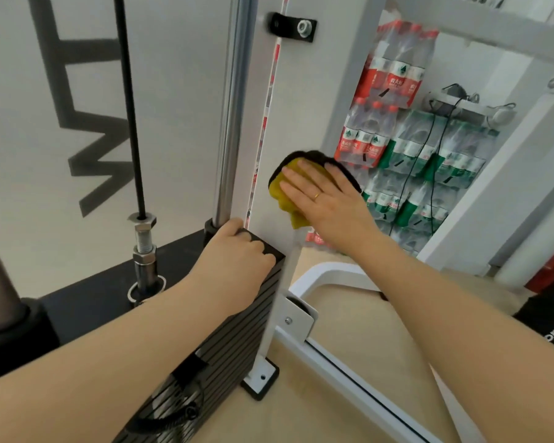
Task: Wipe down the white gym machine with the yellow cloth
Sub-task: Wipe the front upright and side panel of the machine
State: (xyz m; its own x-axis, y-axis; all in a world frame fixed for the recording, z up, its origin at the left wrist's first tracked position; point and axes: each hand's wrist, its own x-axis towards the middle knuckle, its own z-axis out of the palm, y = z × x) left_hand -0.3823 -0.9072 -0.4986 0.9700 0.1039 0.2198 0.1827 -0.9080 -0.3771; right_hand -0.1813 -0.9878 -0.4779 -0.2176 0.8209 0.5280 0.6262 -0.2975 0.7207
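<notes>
Yellow cloth (290, 190), dark-edged, lies flat against the white panel (296, 100) of the machine, low down and just right of the red-marked strip (267, 123). Your right hand (325, 199) presses it there with straight, spread fingers; nothing is curled round the cloth. Your left hand (237, 254) grips the top corner of the black weight stack (237, 314), fingers bent over its edge, apparently as a brace.

Risks noted. The cloth is held by palm pressure only, so a fast stroke or a lift of the palm could let it slide out and drop to the floor. A loose tail hangs below your hand and could catch on the strip's edge or the bracket (293, 26) higher up. Your left fingers sit on the stack beside the chrome rod (229, 123); if the plates shift, they could be pinched.

Not established: how much of the panel is already clean, since no streaks or dust show. The panel's top runs out of view. Most of the cloth is under your hand. The bottle packs (394, 75) behind the frame are partly screened by it.
</notes>
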